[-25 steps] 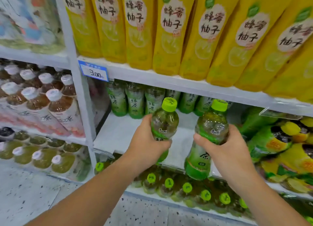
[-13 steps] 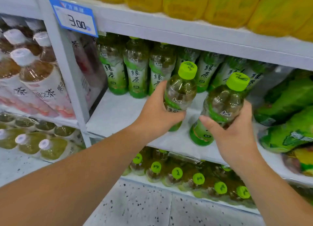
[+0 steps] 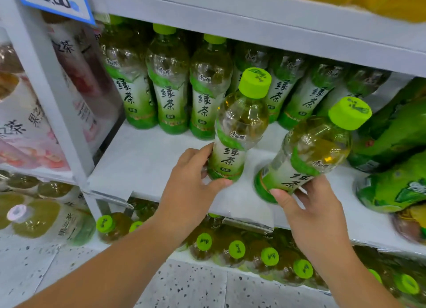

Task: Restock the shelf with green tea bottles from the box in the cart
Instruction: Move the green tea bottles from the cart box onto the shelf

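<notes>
We have reached in over the white shelf (image 3: 147, 160), where our left hand (image 3: 193, 183) curls round the upright green tea bottle (image 3: 239, 127), low over the shelf, and our right hand (image 3: 315, 213) grips the tilted green tea bottle (image 3: 309, 150) above the shelf, so setting down seems near.

Bare shelf (image 3: 147, 160) front; bottle row (image 3: 170, 81) behind

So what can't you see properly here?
Head view only.
The box and cart: outside the picture.
The price tag: cut off by the top edge, blurred.
Bottom of the upright bottle: the left hand covers it, so touching the shelf or not is unclear.
Label of the tilted bottle in the right hand: blurred.
Bottles behind the back row: hidden by that row.
</notes>
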Motion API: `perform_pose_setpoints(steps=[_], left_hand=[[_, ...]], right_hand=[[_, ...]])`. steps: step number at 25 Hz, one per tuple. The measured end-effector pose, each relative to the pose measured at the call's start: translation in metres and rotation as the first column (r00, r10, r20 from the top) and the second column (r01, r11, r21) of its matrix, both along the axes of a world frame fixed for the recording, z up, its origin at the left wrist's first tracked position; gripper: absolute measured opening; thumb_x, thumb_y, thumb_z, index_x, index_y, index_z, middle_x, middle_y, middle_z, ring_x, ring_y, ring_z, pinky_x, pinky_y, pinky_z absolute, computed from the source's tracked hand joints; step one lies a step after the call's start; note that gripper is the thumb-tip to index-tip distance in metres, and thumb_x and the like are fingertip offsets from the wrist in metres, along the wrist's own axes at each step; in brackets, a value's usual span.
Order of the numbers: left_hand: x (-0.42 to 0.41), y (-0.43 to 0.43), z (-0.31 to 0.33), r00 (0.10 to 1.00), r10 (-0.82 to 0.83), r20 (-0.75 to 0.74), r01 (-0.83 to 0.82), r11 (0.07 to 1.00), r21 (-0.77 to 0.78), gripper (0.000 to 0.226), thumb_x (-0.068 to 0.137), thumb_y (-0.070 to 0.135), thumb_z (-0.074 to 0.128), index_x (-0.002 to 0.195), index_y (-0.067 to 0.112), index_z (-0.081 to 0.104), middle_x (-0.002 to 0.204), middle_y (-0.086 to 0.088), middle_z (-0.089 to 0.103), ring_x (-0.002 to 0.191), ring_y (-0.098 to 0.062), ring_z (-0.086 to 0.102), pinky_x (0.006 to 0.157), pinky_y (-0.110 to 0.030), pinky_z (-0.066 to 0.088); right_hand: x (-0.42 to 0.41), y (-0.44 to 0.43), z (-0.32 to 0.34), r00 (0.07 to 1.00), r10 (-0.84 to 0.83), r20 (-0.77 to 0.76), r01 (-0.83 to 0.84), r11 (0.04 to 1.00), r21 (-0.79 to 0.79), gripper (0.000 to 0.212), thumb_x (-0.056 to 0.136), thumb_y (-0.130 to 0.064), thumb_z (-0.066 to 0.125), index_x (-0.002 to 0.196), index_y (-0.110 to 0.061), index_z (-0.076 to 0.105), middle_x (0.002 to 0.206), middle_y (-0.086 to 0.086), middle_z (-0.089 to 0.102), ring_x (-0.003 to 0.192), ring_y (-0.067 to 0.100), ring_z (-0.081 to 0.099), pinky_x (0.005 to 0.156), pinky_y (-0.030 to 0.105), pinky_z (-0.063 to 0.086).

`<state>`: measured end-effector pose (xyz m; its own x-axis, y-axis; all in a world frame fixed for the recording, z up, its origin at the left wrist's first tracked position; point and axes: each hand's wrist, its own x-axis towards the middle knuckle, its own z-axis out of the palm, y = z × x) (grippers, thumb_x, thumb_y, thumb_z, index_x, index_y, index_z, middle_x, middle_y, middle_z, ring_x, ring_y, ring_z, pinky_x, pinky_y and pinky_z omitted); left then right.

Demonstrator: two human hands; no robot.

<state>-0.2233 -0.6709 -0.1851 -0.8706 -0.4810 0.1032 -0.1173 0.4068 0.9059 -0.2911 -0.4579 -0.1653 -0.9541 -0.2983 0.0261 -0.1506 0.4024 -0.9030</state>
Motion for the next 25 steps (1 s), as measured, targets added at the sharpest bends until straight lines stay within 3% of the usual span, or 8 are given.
perform_pose_setpoints(steps=[3,8,11,14,17,20,25], left_hand=[[-0.016,0.001,-0.003,0.995,0.090,-0.032,-0.088,0.995,0.048,0.057,0.074,0.026,0.090,0.123,0.028,0.063,0.115,0.012,0.062,0.104,0.005,0.061,0.088,-0.012,0.053],[-0.052,-0.006,-0.001,0.991,0.133,-0.023,-0.135,0.963,-0.232,0.053,0.074,0.044,0.086,0.120,0.022,0.072,0.100,0.004,0.060,0.086,-0.010,0.059,0.077,-0.024,0.051],[-0.063,-0.005,0.000,0.985,0.174,-0.018,-0.172,0.944,-0.282,0.051,0.073,0.049,0.085,0.117,0.025,0.072,0.097,0.004,0.059,0.078,-0.014,0.060,0.072,-0.034,0.054],[-0.064,-0.004,-0.002,0.977,0.210,-0.036,-0.210,0.922,-0.325,0.053,0.072,0.054,0.084,0.117,0.028,0.071,0.097,0.006,0.066,0.071,-0.010,0.063,0.070,-0.036,0.056],[-0.059,-0.004,-0.007,0.966,0.251,-0.067,-0.260,0.937,-0.232,0.047,0.070,0.049,0.087,0.111,0.029,0.072,0.095,0.016,0.067,0.067,-0.001,0.062,0.070,-0.032,0.057],[-0.059,-0.003,-0.009,0.956,0.287,-0.058,-0.293,0.938,-0.185,0.043,0.070,0.045,0.088,0.106,0.024,0.075,0.085,0.015,0.067,0.067,-0.002,0.062,0.071,-0.036,0.059],[-0.064,-0.003,-0.009,0.954,0.299,-0.028,-0.298,0.932,-0.208,0.037,0.074,0.054,0.082,0.093,0.023,0.078,0.074,0.013,0.069,0.070,-0.012,0.065,0.069,-0.039,0.059]], right_hand=[[-0.020,-0.013,-0.007,0.998,-0.003,-0.066,0.001,1.000,-0.021,0.053,0.083,-0.022,0.078,0.103,-0.063,0.052,0.106,-0.041,0.063,0.104,-0.017,0.059,0.077,-0.003,0.041],[-0.055,-0.033,-0.015,0.988,-0.014,-0.157,0.000,0.996,-0.094,0.042,0.088,-0.019,0.073,0.122,-0.035,0.054,0.108,-0.038,0.064,0.103,-0.015,0.060,0.080,0.002,0.045],[-0.071,-0.040,-0.019,0.985,-0.010,-0.171,-0.009,0.994,-0.107,0.047,0.091,-0.021,0.071,0.133,-0.023,0.051,0.117,-0.029,0.064,0.108,-0.016,0.057,0.084,0.004,0.047],[-0.075,-0.043,-0.026,0.987,-0.011,-0.160,-0.005,0.995,-0.096,0.055,0.090,-0.025,0.070,0.140,-0.025,0.046,0.124,-0.024,0.062,0.113,-0.014,0.055,0.089,0.008,0.047],[-0.072,-0.042,-0.034,0.988,-0.019,-0.151,0.010,0.998,-0.058,0.061,0.087,-0.029,0.074,0.140,-0.033,0.044,0.128,-0.024,0.059,0.117,-0.011,0.054,0.094,0.011,0.044],[-0.074,-0.039,-0.037,0.991,-0.077,-0.109,0.068,0.994,-0.088,0.052,0.083,-0.031,0.079,0.126,-0.035,0.051,0.116,-0.026,0.062,0.113,-0.011,0.057,0.093,0.017,0.046],[-0.071,-0.045,-0.034,0.981,-0.099,-0.169,0.096,0.995,-0.026,0.048,0.085,-0.043,0.072,0.129,-0.039,0.054,0.106,-0.043,0.056,0.101,-0.024,0.050,0.079,-0.004,0.036]])
